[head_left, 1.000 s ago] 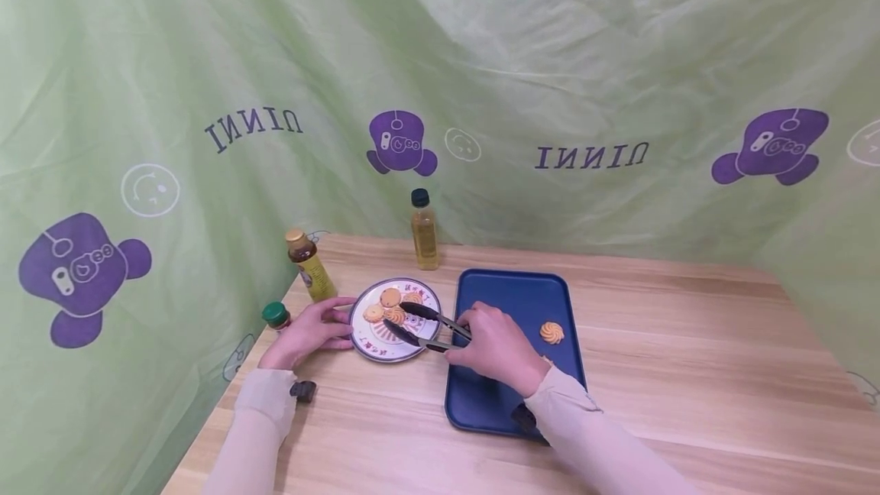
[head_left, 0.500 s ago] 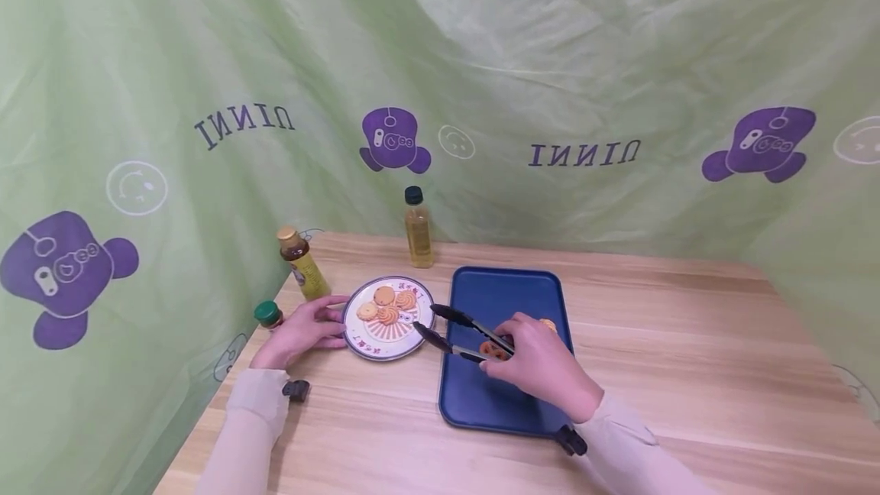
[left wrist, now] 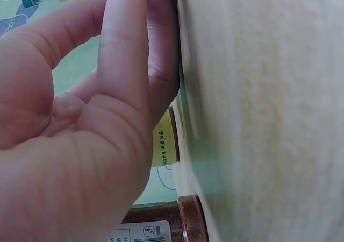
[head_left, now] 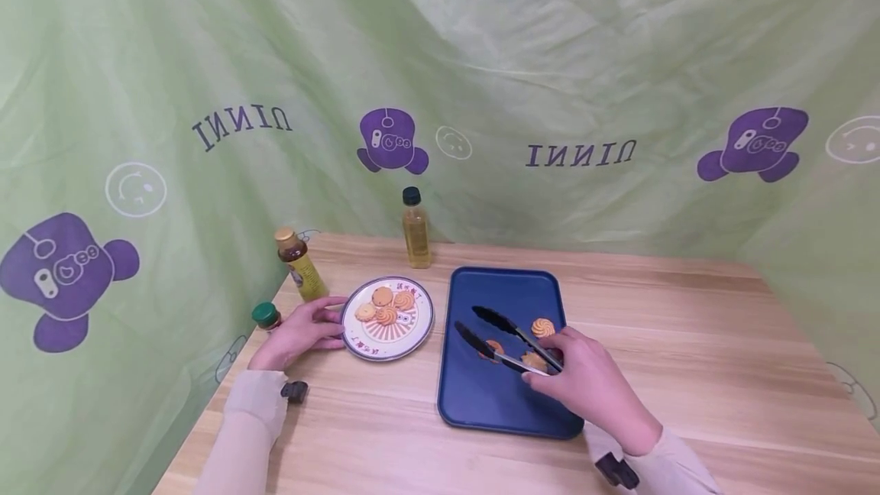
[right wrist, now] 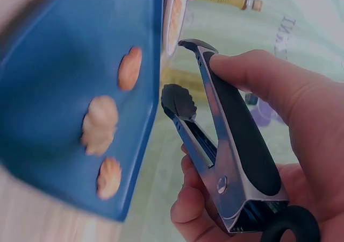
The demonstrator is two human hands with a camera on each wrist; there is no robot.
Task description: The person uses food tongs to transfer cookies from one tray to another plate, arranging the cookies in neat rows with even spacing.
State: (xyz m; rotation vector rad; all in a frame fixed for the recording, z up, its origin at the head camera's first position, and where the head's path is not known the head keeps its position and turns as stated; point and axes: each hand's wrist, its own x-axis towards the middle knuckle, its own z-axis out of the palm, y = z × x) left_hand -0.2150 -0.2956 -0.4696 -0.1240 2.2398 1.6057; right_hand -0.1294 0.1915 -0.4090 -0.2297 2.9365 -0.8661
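Note:
My right hand (head_left: 593, 379) grips black-and-steel kitchen tongs (head_left: 496, 320), their two arms spread apart above the blue tray (head_left: 512, 407). Nothing sits between the tips. On that tray lie a swirl cookie (head_left: 541, 328) and two more, partly covered by the tongs in the head view; the right wrist view shows all three, with a middle cookie (right wrist: 100, 125) between the others. My left hand (head_left: 299, 333) touches the left rim of a round white plate (head_left: 356, 336), fingers spread along its edge. Several cookies (head_left: 385, 315) rest on the plate.
Behind the left hand stands a yellow-labelled bottle (head_left: 306, 273) with a gold cap. A green-capped jar (head_left: 265, 316) is partly hidden by that hand. Farther back is an oil bottle (head_left: 416, 235). Green printed cloth (head_left: 481, 59) hangs behind the wooden table (head_left: 687, 342).
My right hand has carried the tongs from over the plate rightward to above the tray, their arms staying apart. The left hand keeps its place at the plate; the head view shifted slightly.

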